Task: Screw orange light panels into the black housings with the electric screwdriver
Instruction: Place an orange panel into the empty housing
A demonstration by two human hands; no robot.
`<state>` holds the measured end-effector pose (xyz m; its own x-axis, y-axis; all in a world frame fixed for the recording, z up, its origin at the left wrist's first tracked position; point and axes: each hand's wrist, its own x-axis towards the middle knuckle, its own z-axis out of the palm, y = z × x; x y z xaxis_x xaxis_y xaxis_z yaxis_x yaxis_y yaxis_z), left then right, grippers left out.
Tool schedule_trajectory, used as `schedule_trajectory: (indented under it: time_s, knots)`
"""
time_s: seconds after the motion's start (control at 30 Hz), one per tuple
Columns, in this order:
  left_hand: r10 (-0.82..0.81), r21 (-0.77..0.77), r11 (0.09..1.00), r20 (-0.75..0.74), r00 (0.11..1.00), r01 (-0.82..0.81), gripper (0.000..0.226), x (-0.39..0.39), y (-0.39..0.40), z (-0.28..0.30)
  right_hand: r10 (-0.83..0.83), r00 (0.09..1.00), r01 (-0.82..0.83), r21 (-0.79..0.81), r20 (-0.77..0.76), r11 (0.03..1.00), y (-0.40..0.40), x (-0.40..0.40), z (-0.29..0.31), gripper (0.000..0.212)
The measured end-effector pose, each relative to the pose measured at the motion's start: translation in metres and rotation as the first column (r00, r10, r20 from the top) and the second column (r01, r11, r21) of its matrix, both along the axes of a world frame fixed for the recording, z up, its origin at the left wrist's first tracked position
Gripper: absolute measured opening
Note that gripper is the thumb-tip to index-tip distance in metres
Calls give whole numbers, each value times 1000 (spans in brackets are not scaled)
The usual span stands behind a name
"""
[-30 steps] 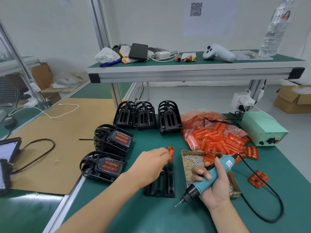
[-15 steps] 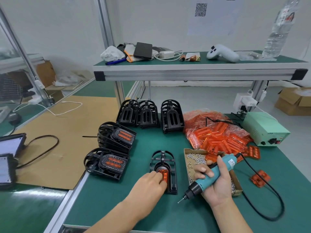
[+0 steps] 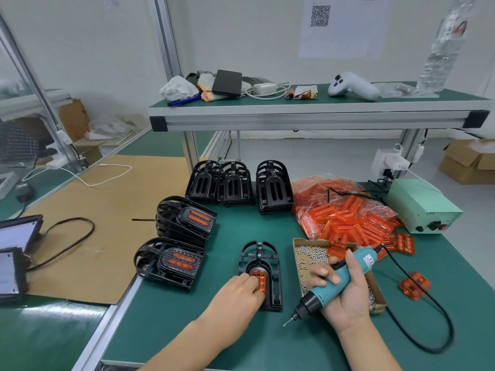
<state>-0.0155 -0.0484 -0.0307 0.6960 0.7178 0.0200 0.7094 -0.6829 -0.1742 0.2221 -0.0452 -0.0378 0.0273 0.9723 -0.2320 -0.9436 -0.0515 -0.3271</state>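
Note:
A black housing [image 3: 276,274] lies flat on the green mat in front of me. An orange light panel [image 3: 261,281] sits in its middle recess. My left hand [image 3: 239,291] reaches over the housing's left side, and its curled fingertips hold the panel there. My right hand [image 3: 347,298] grips a teal electric screwdriver [image 3: 330,286] just right of the housing. The screwdriver's bit points down and left, above the mat and clear of the housing.
A cardboard box of screws [image 3: 312,255] lies under my right hand. Behind it are a bag of orange panels [image 3: 345,218] and a green power unit [image 3: 420,207]. Empty housings [image 3: 273,187] stand at the back, finished ones [image 3: 184,220] on the left. A loose panel [image 3: 415,286] and the cord [image 3: 428,341] lie on the right.
My left hand brought the orange panel down from above into the housing's recess and now keeps it there. My right hand with the screwdriver has hardly moved.

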Motion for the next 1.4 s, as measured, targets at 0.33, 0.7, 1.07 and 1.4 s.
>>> schedule_trajectory:
  time_s: [0.33, 0.7, 1.07, 1.4]
  knots:
    - [34, -91, 996, 379, 925, 0, 28, -10, 17, -15, 13, 1000, -13, 3, 4, 1000, 0, 0, 0, 32]
    - [137, -260, 965, 567, 812, 19, 22, -19, 28, -24, 20, 1000, -21, 35, 23, 999, -2, -1, 4, 44]
    - [143, -267, 964, 556, 819, 13, 46, -9, 10, -23, -5, 1000, 5, -6, 3, 1000, 0, -1, 4, 32]
    - [200, -253, 965, 515, 834, -75, 49, 6, 11, -4, -9, 1000, 9, -1, 0, 1000, -1, 0, 1, 33]
